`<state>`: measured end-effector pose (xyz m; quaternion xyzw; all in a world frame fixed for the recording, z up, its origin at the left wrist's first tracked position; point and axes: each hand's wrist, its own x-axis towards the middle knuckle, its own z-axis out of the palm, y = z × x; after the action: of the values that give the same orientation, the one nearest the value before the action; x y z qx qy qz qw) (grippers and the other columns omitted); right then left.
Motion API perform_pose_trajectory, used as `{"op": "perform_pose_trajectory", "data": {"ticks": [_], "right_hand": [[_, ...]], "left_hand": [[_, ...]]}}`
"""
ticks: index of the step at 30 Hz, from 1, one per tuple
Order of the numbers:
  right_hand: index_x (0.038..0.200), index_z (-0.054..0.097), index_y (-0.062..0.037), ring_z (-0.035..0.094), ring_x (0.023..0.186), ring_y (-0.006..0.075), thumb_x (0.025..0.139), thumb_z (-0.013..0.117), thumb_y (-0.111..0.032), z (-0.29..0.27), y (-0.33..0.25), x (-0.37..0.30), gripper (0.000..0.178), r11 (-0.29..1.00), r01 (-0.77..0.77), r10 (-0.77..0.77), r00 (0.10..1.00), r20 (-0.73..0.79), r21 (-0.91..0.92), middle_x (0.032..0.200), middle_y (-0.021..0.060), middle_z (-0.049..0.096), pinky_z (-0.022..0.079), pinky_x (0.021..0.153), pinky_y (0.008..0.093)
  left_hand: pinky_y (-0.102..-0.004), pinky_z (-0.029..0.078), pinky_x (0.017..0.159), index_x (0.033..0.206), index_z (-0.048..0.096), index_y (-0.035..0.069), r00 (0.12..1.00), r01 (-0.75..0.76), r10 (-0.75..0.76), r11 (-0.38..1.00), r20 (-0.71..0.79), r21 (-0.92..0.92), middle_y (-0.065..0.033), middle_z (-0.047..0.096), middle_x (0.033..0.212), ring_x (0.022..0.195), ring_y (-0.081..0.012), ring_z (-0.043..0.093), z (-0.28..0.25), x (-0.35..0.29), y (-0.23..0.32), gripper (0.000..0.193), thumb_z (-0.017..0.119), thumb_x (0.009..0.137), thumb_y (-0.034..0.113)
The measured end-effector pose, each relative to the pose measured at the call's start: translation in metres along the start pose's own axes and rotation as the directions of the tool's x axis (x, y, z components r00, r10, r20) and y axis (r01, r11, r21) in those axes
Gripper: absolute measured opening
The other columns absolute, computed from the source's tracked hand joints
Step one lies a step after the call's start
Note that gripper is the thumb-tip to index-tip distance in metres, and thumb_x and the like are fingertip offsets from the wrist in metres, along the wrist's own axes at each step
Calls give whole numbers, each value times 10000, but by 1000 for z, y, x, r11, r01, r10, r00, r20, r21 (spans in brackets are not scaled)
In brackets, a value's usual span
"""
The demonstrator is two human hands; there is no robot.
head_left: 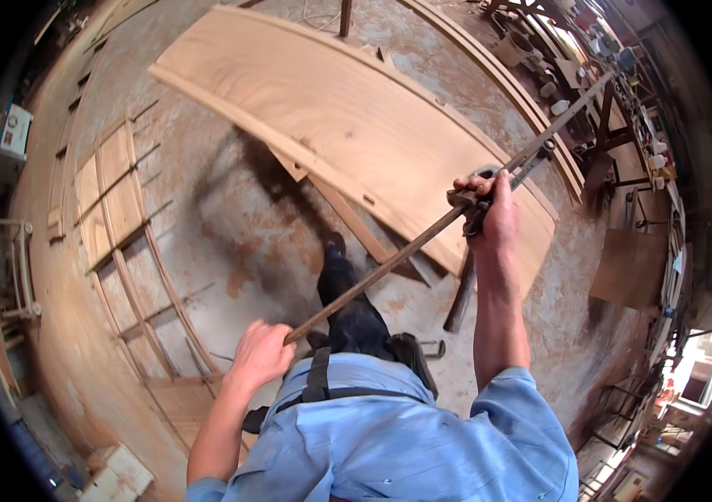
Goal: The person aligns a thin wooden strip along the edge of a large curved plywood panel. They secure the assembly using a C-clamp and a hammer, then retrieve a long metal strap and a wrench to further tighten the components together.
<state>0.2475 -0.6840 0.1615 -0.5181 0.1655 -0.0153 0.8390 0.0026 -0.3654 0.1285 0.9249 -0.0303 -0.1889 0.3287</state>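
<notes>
A long bar clamp runs diagonally in front of me, from lower left to upper right. My left hand is wrapped round its near lower end. Farther up, my right hand grips it at the dark metal jaw, and a dark rounded handle hangs below that hand. Beyond and partly under the clamp lies a wide pale wooden panel with raised long edges and small slots. It rests on a wooden support. Whether the clamp touches the panel, I cannot tell.
On the floor to the left lies a wooden lattice frame with panels and thin bars. Long timber strips lie beyond the panel. A brown board and cluttered benches line the right side. A white boxy device stands far left.
</notes>
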Motion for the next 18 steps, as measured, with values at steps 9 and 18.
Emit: {"op": "perform_pose_trajectory", "data": {"ticks": [9,18], "right_hand": [[778,519,-45,660,826,254,1040,411,-332,43,12,164,404,992,-128,128,992,-21,-2,794,95,598,542,702,375],[730,534,-38,655,842,267,1035,414,-329,49,15,234,438,997,-76,76,997,-8,-11,830,115,613,532,756,398]], "left_hand": [[-416,416,997,981,615,7,964,212,-141,919,223,-333,-197,546,1286,1210,-362,499,-45,118,-43,334,746,743,201],[-361,478,908,1157,566,16,867,427,-193,764,460,-484,-157,641,1114,1037,-302,621,-35,173,-67,509,766,759,261]]}}
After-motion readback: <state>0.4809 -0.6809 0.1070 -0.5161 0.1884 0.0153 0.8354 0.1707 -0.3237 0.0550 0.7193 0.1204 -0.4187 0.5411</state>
